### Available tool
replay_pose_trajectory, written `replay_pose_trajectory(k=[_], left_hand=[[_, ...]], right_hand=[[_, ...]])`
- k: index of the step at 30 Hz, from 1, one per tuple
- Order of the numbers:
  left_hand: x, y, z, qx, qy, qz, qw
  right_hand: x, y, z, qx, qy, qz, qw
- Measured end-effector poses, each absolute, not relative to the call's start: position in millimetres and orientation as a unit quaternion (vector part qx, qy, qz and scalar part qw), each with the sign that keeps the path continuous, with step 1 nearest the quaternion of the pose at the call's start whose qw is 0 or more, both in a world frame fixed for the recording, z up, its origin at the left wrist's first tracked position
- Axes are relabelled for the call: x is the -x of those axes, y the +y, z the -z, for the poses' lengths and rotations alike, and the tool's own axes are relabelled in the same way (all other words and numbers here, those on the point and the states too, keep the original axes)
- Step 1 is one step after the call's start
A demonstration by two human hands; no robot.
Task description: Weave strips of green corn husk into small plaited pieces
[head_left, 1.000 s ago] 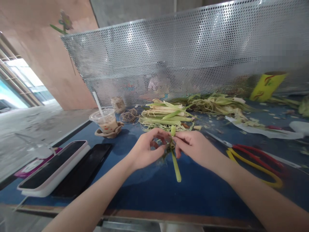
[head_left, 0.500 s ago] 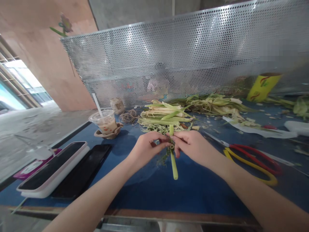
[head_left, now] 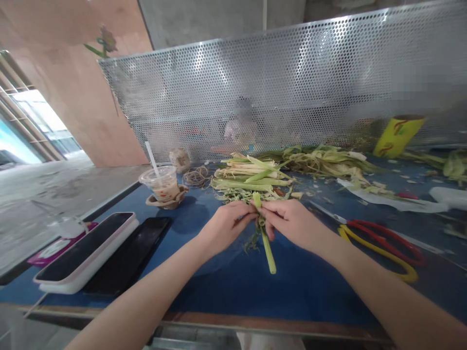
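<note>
Over the middle of the blue table, a pale green plant stalk [head_left: 269, 255] points down toward me, its cut end lowest. My right hand [head_left: 292, 218] pinches the stalk near its upper part with thumb and fingers. My left hand [head_left: 231, 221] meets it from the other side, thumb and fingers closed at the same spot. Another short rolled green piece crosses the stalk between the fingertips; how it is fixed is hidden. Thin leafy sprigs [head_left: 251, 241] hang below the fingers. Just beyond lies a pile of cut green stalks [head_left: 251, 175].
Scissors with red and yellow handles [head_left: 383, 243] lie at right. Leafy husks [head_left: 321, 163] and a yellow tube [head_left: 398, 137] are behind. At left stand an iced drink [head_left: 164, 187], a coil of twine [head_left: 196, 176], a black phone [head_left: 127, 255] and a white-cased device [head_left: 87, 248]. A perforated metal panel [head_left: 277, 82] borders the back.
The stalk's lower end has swung slightly to the right. Both hands stay together at the same place on it. The view has shifted a little.
</note>
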State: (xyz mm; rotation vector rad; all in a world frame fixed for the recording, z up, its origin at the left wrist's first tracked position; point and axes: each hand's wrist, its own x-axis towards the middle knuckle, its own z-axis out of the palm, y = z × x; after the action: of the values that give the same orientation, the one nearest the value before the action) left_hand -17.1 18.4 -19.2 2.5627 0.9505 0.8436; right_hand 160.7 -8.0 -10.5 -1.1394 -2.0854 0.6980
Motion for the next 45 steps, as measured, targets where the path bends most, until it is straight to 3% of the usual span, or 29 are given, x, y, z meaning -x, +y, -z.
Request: replay_pose_trajectory(k=[7,13,17,25,45], left_hand=[[19.3,22.0,20.7,-0.879,0.354,-0.304,0.093],[18.1,18.0,20.6,-0.911,0.307,-0.272,-0.034],[16.2,11.8,18.4,-0.922,0.312,-0.227,-0.010],[15.6,14.4,17.5,-0.900,0.333,-0.270,0.078],[13.9,10.5,19.7,-0.932,0.321,-0.160,-0.055]], right_hand=[[-164.0,-5.1,11.7,0.457,-0.795,-0.246,0.314],[-161.8,-3.7,14.5,0.473,-0.785,-0.218,0.335],[-158.8,-3.5,15.6,0.439,-0.794,-0.232,0.350],[-158.2,-6.3,14.6,0.423,-0.814,-0.218,0.333],[-159.5,-5.1,15.5,0.434,-0.789,-0.258,0.351]])
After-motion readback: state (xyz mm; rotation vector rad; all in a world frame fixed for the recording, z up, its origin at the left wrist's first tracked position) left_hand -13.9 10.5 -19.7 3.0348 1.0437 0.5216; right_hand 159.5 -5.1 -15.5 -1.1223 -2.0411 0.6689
